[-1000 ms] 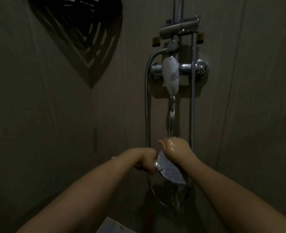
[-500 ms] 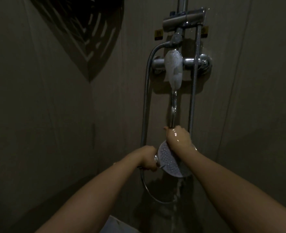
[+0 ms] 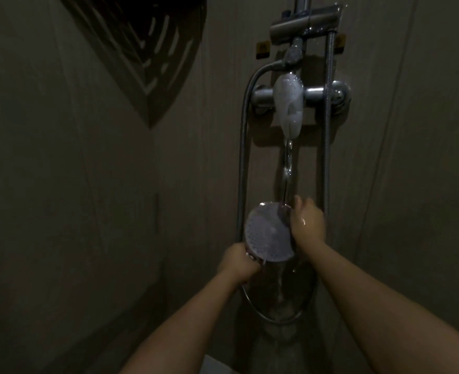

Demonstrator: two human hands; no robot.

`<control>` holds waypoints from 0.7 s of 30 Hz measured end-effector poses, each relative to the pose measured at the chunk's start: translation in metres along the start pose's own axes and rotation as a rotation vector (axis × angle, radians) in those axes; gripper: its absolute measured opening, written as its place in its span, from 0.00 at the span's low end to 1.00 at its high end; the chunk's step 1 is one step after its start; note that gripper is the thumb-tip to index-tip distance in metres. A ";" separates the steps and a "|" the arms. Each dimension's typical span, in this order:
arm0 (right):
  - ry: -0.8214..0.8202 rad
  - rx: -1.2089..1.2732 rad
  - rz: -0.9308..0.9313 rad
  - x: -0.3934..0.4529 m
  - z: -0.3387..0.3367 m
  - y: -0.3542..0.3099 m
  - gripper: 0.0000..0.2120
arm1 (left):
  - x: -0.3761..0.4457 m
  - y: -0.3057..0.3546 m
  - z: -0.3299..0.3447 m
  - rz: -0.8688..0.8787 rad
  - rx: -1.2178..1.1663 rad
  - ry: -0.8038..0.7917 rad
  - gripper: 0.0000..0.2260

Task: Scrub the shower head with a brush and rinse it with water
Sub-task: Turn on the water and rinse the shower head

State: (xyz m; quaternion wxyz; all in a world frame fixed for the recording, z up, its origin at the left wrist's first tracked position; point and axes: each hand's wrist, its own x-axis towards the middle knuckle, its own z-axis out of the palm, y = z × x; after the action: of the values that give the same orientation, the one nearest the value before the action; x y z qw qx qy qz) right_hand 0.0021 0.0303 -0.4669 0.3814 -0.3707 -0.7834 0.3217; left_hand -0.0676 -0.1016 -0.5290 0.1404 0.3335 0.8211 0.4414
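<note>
- A person's left hand (image 3: 237,261) grips the handle of a shower head (image 3: 267,233) in a dim corner stall; the round nozzle face is turned toward the camera, low and just right of centre.
- The right hand (image 3: 306,225) is wet and lies against the head's rim at 3 o'clock; whether its fingers curl behind the disc cannot be told.
- A stream (image 3: 287,168) falls from the white spout (image 3: 289,103) at 12 o'clock and meets the head's upper edge beside the right thumb.
- Water runs off the head's lower edge toward 6 o'clock.
- The hose (image 3: 243,147) drops along the head's left side and loops beneath both hands; a second hose (image 3: 326,130) hangs just right of the right hand.
- The two hoses hem the head in narrowly on either side.
- Bare wall (image 3: 88,184) spreads out toward 9 o'clock, and more wall toward 3 o'clock.
- A slotted corner shelf (image 3: 147,44) sits at 11 o'clock, well apart from the hands.
</note>
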 end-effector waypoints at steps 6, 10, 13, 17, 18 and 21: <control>-0.644 0.644 0.386 -0.059 0.030 0.048 0.17 | 0.007 0.011 0.022 -0.153 -0.871 0.201 0.04; -0.623 0.655 0.206 -0.093 0.040 0.057 0.04 | 0.015 0.017 0.038 -0.252 -1.082 0.168 0.12; -0.508 0.572 0.144 -0.090 0.040 0.066 0.03 | 0.016 0.017 0.038 -0.264 -1.112 0.107 0.04; -0.497 0.479 0.107 -0.081 0.036 0.070 0.10 | 0.014 0.020 0.028 -0.211 -1.363 0.009 0.07; -0.498 0.478 0.093 -0.079 0.036 0.069 0.12 | 0.013 0.023 0.023 -0.174 -1.417 0.005 0.08; -0.489 0.419 0.021 -0.073 0.039 0.066 0.14 | 0.009 0.032 0.007 -0.119 -1.528 0.055 0.12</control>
State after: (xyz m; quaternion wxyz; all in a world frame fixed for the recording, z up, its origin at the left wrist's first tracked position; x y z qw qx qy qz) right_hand 0.0235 -0.0039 -0.5648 0.2467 -0.2041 -0.7645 0.5594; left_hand -0.0568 -0.0786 -0.5066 0.3351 0.0880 0.3075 0.8862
